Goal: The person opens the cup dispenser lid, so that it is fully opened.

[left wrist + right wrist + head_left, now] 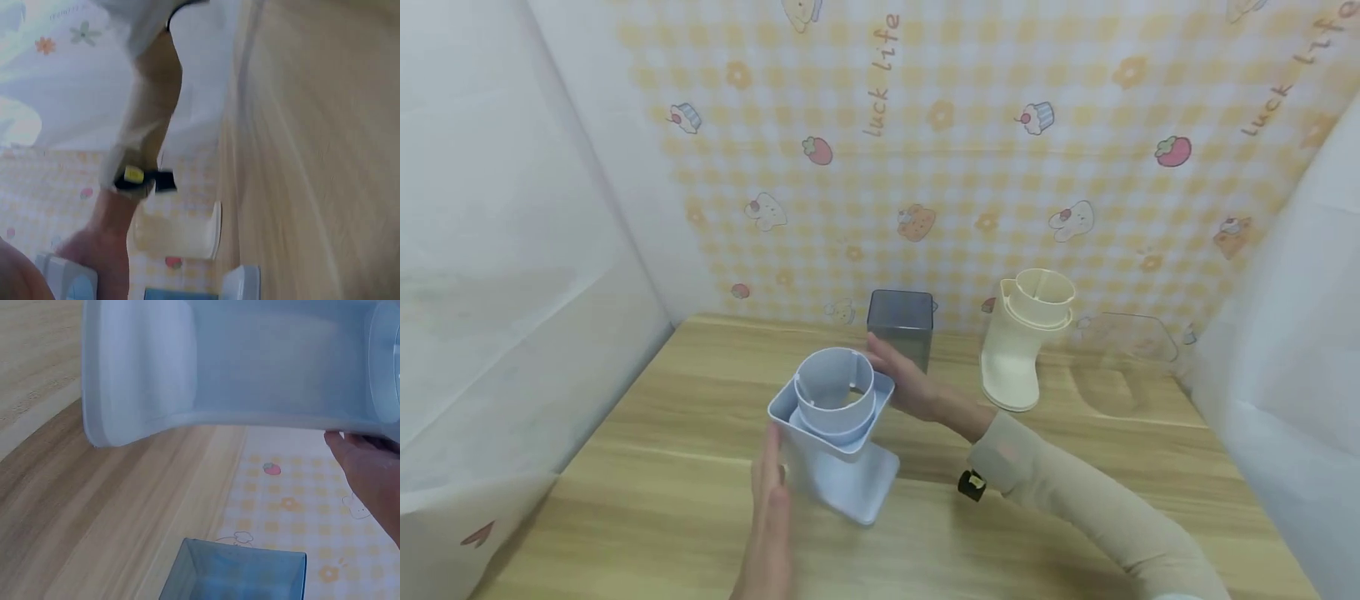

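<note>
A light-blue plastic stand [853, 479], with a round collar [835, 400] on top and a flat foot, is held between both hands. My left hand [769, 508] lies along its left side, fingers fairly straight. At the opposite side, my right hand [910, 387] presses near the upper rim with extended fingers. From the right wrist view, fingertips [340, 447] of that hand touch the edge of the blue body [281, 369]. Whether the foot touches the table cannot be told. Behind the right hand stands a dark see-through box [900, 312], partly hidden.
A cream stand [1011, 367] of similar shape is upright at the back right. Beside it lies a clear plastic container [1105, 387], hard to make out. The wooden table [647, 492] meets a patterned cloth [850, 192] behind, and white sheets hang on both sides.
</note>
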Tool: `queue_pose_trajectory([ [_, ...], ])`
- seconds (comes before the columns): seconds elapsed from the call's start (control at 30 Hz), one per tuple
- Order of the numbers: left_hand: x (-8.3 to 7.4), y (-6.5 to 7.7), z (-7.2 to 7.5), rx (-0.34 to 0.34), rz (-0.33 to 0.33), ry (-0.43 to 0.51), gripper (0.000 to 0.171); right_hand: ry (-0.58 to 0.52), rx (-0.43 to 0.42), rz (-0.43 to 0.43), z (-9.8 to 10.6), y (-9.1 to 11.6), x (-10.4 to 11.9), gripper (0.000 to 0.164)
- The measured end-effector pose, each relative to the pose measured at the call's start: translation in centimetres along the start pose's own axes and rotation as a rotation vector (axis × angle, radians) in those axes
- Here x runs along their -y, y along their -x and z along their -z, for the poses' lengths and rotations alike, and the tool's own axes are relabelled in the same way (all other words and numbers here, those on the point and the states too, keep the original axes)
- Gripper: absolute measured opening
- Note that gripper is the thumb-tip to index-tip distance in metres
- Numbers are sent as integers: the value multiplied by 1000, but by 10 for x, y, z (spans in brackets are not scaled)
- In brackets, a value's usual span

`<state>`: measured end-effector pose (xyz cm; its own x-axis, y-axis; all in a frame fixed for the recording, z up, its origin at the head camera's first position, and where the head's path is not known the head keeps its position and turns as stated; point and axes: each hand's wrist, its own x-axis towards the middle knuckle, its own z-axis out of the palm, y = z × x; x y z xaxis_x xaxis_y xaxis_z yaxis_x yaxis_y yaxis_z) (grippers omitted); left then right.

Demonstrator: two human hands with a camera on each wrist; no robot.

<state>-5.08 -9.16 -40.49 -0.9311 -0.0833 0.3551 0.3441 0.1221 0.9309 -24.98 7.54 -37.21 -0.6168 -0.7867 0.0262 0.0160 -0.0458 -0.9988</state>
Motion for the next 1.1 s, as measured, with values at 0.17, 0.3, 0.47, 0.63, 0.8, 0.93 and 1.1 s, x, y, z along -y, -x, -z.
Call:
queue_pose_trajectory([
  [0.17, -2, -20, 2, 12, 138, 10, 52, 55, -75, 8, -8, 5, 0, 100],
  [0.3, 3, -33, 1, -4, 89, -6, 53, 63, -145, 43, -17, 6, -1, 94],
  [0.47, 9, -55, 2, -55, 70, 118, 55, 112, -294, 80, -38, 7, 1, 76],
  [0.63, 13, -83, 5, -85, 158, 272, 66, 86, -480, 95, -56, 0, 2, 71],
  [0.8, 20, -108, 5, -135, 157, 384, 70, 23, -571, 100, -67, -15, 3, 68],
  [0.93, 23, -130, 11, -119, 133, 418, 73, 26, -628, 82, -67, -29, 5, 72],
  [1.1, 29, -159, 34, -165, 95, 376, 75, 119, -719, 77, -72, -66, 10, 71],
])
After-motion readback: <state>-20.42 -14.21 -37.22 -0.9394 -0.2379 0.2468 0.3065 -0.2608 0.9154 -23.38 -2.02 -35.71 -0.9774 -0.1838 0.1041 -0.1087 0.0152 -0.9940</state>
